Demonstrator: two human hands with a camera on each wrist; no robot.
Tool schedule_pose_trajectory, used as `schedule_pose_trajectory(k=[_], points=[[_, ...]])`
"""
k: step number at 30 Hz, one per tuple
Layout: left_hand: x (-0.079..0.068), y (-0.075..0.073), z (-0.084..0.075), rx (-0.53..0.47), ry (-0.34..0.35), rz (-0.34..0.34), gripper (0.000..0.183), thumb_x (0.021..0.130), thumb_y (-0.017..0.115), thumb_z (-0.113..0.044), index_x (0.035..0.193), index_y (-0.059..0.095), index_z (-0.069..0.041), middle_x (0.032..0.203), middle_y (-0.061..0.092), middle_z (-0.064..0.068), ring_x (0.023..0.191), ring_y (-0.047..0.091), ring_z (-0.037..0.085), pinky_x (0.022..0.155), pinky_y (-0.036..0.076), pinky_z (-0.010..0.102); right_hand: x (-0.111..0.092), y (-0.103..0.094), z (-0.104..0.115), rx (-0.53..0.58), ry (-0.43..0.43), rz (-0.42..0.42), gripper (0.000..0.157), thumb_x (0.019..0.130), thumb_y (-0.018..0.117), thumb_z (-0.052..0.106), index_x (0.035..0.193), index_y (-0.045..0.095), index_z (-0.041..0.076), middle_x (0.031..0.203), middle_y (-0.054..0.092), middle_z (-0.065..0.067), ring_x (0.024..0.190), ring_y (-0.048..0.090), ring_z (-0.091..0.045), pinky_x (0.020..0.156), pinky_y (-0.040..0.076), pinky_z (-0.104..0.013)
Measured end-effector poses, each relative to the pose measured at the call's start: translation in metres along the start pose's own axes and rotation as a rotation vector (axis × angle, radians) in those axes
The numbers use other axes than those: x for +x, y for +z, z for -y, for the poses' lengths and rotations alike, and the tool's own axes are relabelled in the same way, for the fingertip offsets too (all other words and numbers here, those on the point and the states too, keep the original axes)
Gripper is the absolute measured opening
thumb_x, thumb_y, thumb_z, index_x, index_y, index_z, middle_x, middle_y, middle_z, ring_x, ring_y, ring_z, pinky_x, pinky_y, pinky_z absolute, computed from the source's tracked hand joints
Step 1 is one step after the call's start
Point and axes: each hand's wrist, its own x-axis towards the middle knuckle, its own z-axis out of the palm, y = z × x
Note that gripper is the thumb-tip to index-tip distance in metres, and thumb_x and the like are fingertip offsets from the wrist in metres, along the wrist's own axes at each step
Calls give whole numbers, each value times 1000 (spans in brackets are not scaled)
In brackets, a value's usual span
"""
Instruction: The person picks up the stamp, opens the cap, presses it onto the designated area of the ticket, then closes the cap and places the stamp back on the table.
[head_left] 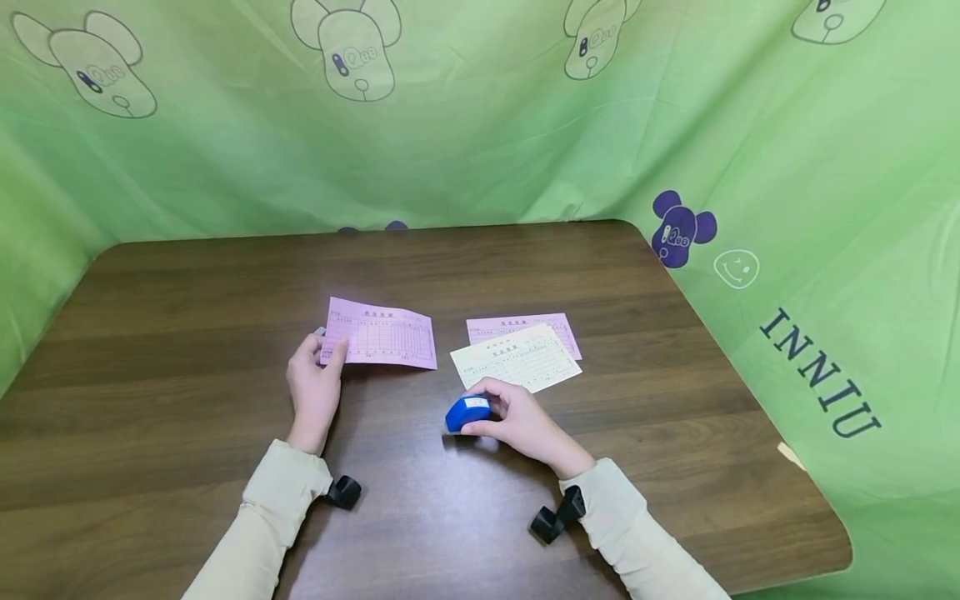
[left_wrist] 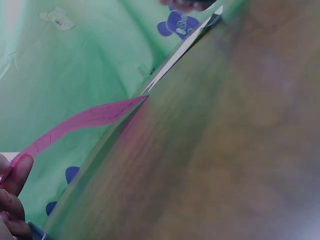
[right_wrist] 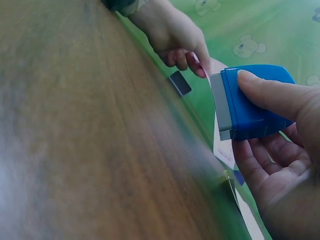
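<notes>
My left hand [head_left: 313, 392] pinches a pink printed form [head_left: 382, 335] by its left edge, thumb on top. The sheet bows slightly and is raised off the table, its shadow below. A small dark rectangular piece with a pale edge [right_wrist: 180, 83] shows right at the left hand's fingers. My right hand [head_left: 525, 423] grips a blue stamp [head_left: 468, 413] with a white label, thumb on one side and fingers on the other. Its grey base [right_wrist: 221, 106] shows in the right wrist view. Just beyond the stamp lies a cream printed form [head_left: 517, 358], overlapping a second pink form [head_left: 566, 329].
The brown wooden table [head_left: 187, 333] has a green printed curtain [head_left: 480, 150] behind it and along its right side. Black wrist cameras [head_left: 345, 492] hang from both sleeves. A pale strip [head_left: 791, 456] lies at the table's right edge.
</notes>
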Motion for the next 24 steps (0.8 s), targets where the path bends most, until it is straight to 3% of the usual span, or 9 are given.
schedule_pose_trajectory(k=[12, 20, 24], points=[[-22, -15, 0, 24, 27, 81, 15, 89, 65, -6, 80, 59, 4, 72, 69, 21, 52, 42, -3, 50, 32, 19, 1, 0, -1, 11, 25, -1, 34, 83, 74, 6, 112, 59, -4, 108, 64, -22, 92, 64, -12, 84, 51, -17], [-34, -23, -5, 123, 44, 170, 16, 89, 64, -7, 78, 55, -1, 58, 56, 4, 49, 39, 2, 48, 32, 22, 2, 1, -3, 4, 33, -5, 34, 83, 75, 7, 111, 60, -4, 108, 65, -22, 92, 64, -12, 84, 52, -18], [-38, -27, -8, 177, 28, 232, 15, 90, 62, -10, 79, 54, -3, 59, 53, 3, 51, 40, 7, 49, 33, 24, 2, 1, -4, 1, 34, -8, 33, 83, 74, 7, 111, 60, -4, 108, 64, -21, 91, 64, -11, 84, 52, -18]])
